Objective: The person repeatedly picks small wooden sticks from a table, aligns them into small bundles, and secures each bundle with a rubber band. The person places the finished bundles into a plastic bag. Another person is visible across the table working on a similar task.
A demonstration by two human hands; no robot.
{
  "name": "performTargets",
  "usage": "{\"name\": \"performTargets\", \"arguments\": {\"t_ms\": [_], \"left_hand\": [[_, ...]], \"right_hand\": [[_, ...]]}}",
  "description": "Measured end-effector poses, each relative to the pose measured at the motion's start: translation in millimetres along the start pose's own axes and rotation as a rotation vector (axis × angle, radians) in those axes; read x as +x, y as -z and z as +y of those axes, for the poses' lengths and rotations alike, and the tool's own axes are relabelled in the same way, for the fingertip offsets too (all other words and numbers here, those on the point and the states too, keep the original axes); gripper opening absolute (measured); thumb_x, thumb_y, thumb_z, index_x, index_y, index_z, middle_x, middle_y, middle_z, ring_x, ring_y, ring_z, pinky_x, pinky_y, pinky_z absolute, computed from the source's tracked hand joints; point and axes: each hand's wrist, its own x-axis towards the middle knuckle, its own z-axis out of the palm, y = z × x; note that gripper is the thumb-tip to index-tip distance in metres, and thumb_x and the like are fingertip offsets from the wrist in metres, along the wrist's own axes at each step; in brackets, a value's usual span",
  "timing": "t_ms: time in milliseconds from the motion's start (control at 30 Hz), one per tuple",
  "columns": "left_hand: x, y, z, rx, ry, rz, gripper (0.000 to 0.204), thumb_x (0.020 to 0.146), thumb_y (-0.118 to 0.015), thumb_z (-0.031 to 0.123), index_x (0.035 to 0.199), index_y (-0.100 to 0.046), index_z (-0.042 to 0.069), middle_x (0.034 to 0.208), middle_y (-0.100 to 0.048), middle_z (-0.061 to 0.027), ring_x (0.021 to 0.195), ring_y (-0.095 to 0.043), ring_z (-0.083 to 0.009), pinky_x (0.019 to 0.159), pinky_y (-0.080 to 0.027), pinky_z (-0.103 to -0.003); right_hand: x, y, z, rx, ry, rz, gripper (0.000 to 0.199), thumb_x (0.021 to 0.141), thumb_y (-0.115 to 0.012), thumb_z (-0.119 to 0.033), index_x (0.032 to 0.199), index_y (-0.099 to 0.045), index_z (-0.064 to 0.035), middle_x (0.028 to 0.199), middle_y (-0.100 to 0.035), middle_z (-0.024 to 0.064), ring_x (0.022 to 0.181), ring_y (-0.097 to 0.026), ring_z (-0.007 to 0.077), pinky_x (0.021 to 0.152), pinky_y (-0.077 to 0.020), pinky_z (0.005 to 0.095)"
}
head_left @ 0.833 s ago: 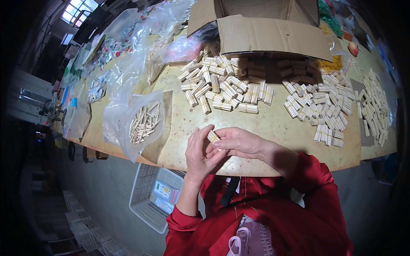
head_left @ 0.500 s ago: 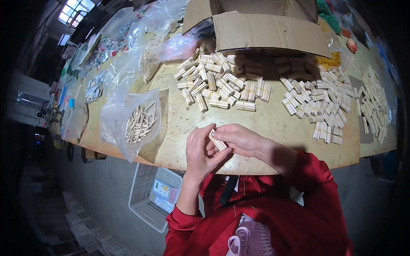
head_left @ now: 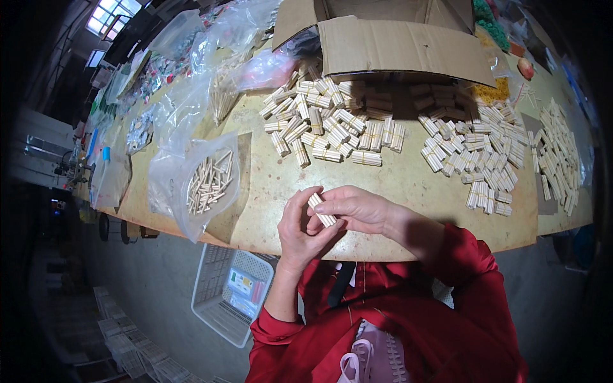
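Between my two hands, just above the table's near edge, is a small bundle of short wooden sticks (head_left: 324, 218), tilted with its upper end to the left. My left hand (head_left: 295, 228) is closed round its side, fingers curled behind and the thumb low. My right hand (head_left: 359, 209) grips the bundle from the right, its thumb lying on top. Beyond my hands lies a heap of stick bundles (head_left: 329, 155) tied with thin yellowish bands. Another pile of tied bundles (head_left: 488, 156) spreads at the right.
A cardboard box (head_left: 402, 51) stands at the back, its flap over the bundles. An opened plastic bag (head_left: 171, 185) with loose sticks lies to the left. More loose sticks (head_left: 557, 153) lie far right. Below the table edge is a white plastic basket (head_left: 211, 300) holding packets.
The bundle has shifted slightly up and left in my fingers, and my right thumb sits lower along it. Both hands stay in nearly the same place.
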Motion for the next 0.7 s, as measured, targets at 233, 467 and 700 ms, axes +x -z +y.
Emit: {"name": "performTargets", "arguments": {"t_ms": [233,467,700], "left_hand": [[-4.5,3.3,-13.5,0.027,0.022,0.018,0.068,0.058,-0.086,0.012,0.120,-0.058,0.006,0.111,-0.064,-0.0128,0.099,-0.064,-0.0297,0.085,-0.051,-0.037],[-4.4,1.4,6.4,-0.442,0.046,0.033,0.083,0.069,-0.082,0.013,0.140,-0.040,0.003,0.131,-0.053,-0.0181,0.120,-0.054,-0.0269,0.102,-0.042,-0.036],[-11.3,14.7,-9.7,-0.601,0.250,-0.061,0.039,0.089,-0.065,0.006,0.127,-0.056,0.001,0.127,-0.057,-0.0150,0.115,-0.056,-0.0216,0.101,-0.043,-0.033]], "right_hand": [[-5.7,-9.5,-6.7,-0.087,-0.057,0.001,0.038,0.093,-0.063,-0.020,0.121,-0.055,0.0043,0.105,-0.067,0.0137,0.098,-0.066,0.0187,0.089,-0.0519,0.0309],[-2.3,-12.7,-1.3,-0.220,0.019,0.036,0.032,0.094,-0.061,-0.012,0.122,-0.054,0.0019,0.112,-0.064,0.0100,0.102,-0.064,0.0175,0.090,-0.0522,0.0310],[-3.4,-12.6,1.8,-0.245,0.058,0.002,0.025,0.094,-0.058,-0.008,0.118,-0.055,-0.0032,0.106,-0.062,0.0035,0.093,-0.063,0.0115,0.080,-0.0537,0.0258]]}}
